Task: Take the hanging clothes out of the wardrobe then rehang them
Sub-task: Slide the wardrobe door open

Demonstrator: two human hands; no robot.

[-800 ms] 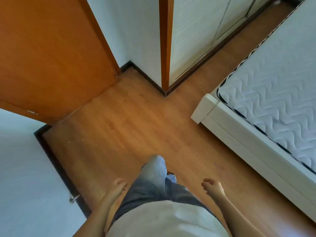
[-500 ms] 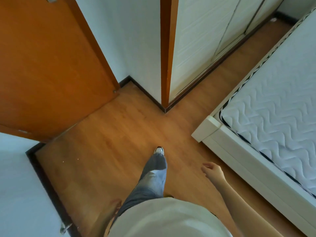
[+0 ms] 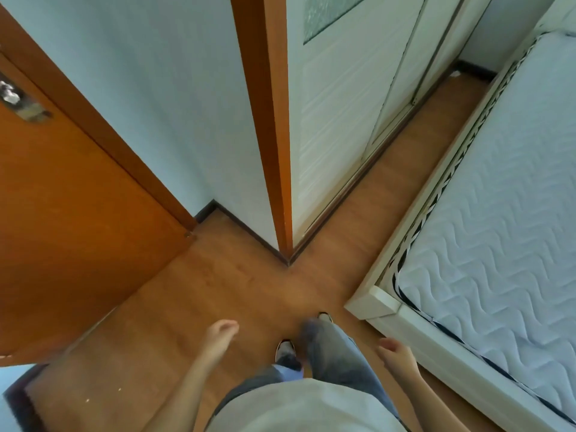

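The wardrobe (image 3: 349,126) stands ahead, white with sliding panel doors that are closed; no hanging clothes show. My left hand (image 3: 222,333) swings low at my side with loosely curled fingers and holds nothing. My right hand (image 3: 394,353) hangs near the bed frame, fingers also loosely curled and empty. Both hands are well short of the wardrobe doors.
An orange wooden door (image 3: 62,219) stands open on the left. An orange frame post (image 3: 271,120) edges the wall corner ahead. A white bed frame (image 3: 374,302) with a quilted mattress (image 3: 498,238) fills the right. A narrow strip of wood floor (image 3: 414,151) runs between wardrobe and bed.
I have stepped forward toward the wall corner; the wardrobe and bed appear closer. My left hand has swung forward into view, and my legs have changed stride.
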